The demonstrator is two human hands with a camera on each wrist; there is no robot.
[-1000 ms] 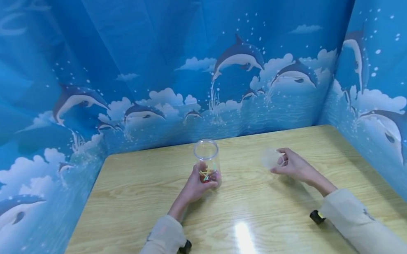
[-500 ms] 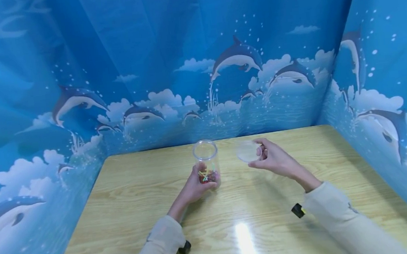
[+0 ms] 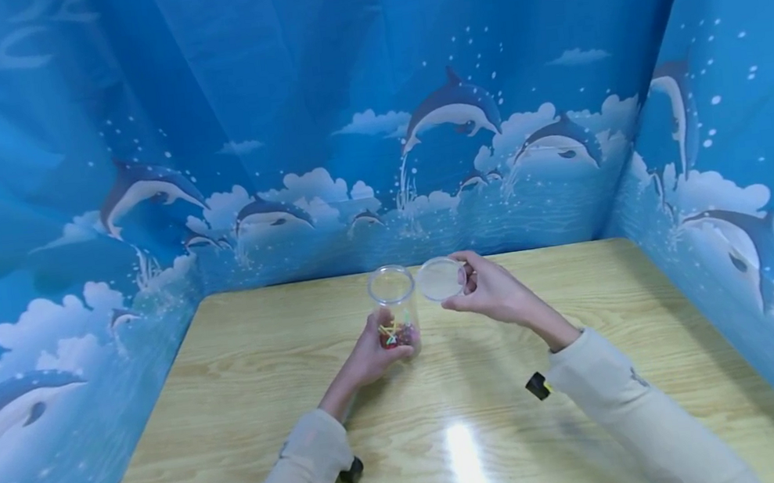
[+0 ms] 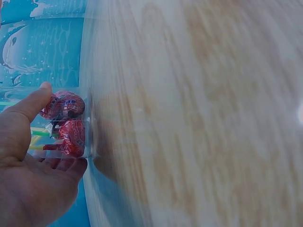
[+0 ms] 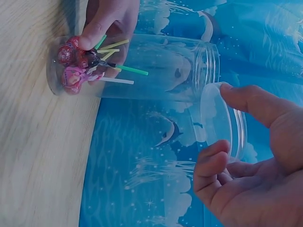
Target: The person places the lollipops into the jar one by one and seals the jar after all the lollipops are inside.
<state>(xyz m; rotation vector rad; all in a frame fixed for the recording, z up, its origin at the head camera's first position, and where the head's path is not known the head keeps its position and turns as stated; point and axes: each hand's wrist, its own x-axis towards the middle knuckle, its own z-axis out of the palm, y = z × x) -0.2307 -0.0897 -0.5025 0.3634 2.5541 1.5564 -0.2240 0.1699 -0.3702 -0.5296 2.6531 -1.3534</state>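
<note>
A clear screw-top jar (image 3: 392,292) stands upright on the table, its mouth uncovered. Several wrapped lollipops (image 5: 75,66), red and pink with coloured sticks, lie at its bottom. My left hand (image 3: 372,349) grips the jar's lower part; in the left wrist view, thumb and fingers of that hand (image 4: 38,142) curl round it beside the red lollipops. Pinched at its edge between the thumb and fingers of my right hand (image 3: 494,289) is a translucent round lid (image 3: 439,279). The lid is held just right of the jar's rim, tilted; whether they touch, I cannot tell.
The wood-grain table (image 3: 253,381) reaches back to a blue dolphin-print curtain (image 3: 322,162), which also runs along both sides. A bright light reflection (image 3: 470,461) shows on the table's front part. Small black devices sit at both wrists.
My right hand has carried the lid leftward and a little up and away, from well right of the jar to beside its rim. The left hand and jar have stayed in place.
</note>
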